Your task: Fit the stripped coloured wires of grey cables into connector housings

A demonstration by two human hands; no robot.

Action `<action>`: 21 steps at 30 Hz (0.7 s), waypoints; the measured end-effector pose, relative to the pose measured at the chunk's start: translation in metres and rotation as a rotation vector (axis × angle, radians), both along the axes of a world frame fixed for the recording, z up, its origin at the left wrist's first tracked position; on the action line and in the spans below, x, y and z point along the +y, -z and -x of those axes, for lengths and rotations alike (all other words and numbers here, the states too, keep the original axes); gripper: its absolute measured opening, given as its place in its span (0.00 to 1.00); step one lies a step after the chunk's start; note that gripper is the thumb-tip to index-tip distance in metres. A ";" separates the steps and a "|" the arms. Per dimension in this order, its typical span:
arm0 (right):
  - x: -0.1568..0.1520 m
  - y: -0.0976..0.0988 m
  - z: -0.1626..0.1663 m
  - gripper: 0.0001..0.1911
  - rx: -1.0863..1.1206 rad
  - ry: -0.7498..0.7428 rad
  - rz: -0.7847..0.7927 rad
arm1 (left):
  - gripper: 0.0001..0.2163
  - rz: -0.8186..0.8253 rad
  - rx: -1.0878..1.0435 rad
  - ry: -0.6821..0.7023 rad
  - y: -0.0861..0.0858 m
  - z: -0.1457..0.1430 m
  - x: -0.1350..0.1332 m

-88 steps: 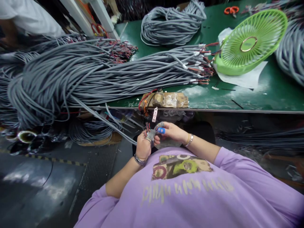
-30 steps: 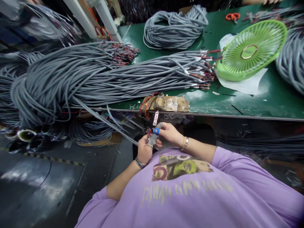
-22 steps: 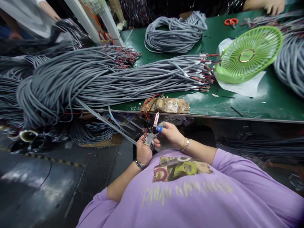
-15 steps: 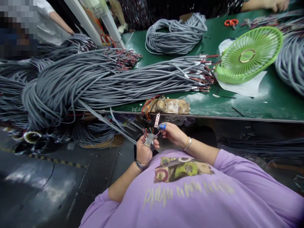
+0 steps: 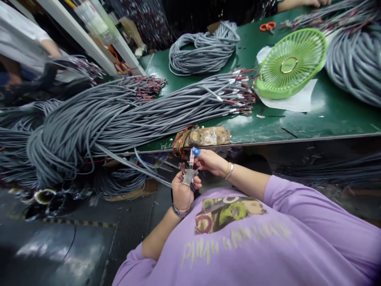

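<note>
My left hand (image 5: 182, 195) is closed around the stripped end of a grey cable (image 5: 188, 177), from which several thin coloured wires fan upward. My right hand (image 5: 212, 162), with a blue wrap on one fingertip, is closed in a pinch at a thin wire beside that end. Its fingertips partly hide the wire. Just left of the blue wrap is a small pale strip with markings (image 5: 192, 156), upright above the wires. From my left hand the cable runs back to the grey cable bundle (image 5: 133, 115) on the bench.
A taped wooden block (image 5: 205, 137) lies at the edge of the green bench (image 5: 336, 123). Beyond are a green fan (image 5: 293, 65), a coiled cable (image 5: 202, 49) and orange-handled scissors (image 5: 268, 27). Another person's arm (image 5: 50, 47) shows at left, another person's hand (image 5: 312, 3) at top right.
My right hand has moved slightly left and down, bringing the blue-wrapped fingertip against the pale strip. My left hand keeps its hold on the cable. The whole view has shifted a little.
</note>
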State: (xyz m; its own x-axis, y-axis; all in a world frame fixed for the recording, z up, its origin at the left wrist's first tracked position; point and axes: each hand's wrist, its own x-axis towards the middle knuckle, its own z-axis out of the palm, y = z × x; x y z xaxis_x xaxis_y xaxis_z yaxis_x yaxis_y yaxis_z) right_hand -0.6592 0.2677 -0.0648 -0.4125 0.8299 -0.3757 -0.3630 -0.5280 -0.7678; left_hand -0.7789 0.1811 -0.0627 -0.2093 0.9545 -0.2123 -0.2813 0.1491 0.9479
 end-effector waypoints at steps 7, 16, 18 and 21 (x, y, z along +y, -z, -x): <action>-0.006 -0.002 0.002 0.17 0.095 0.027 0.022 | 0.16 0.007 0.002 -0.028 0.007 0.006 0.001; -0.006 0.002 0.005 0.19 0.159 0.087 -0.018 | 0.15 0.037 -0.007 0.002 0.017 0.007 0.003; -0.006 0.003 0.004 0.18 0.148 0.073 0.009 | 0.15 0.031 -0.008 0.003 0.016 0.006 0.003; -0.005 0.002 0.003 0.21 0.127 0.020 0.080 | 0.15 0.013 -0.010 0.002 0.013 0.006 0.001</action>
State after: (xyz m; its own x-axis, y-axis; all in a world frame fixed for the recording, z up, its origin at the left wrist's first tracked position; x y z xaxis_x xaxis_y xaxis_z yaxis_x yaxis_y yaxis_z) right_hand -0.6620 0.2623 -0.0671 -0.4446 0.8077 -0.3873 -0.4653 -0.5777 -0.6706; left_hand -0.7852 0.1820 -0.0752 -0.2048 0.9522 -0.2265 -0.2905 0.1619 0.9431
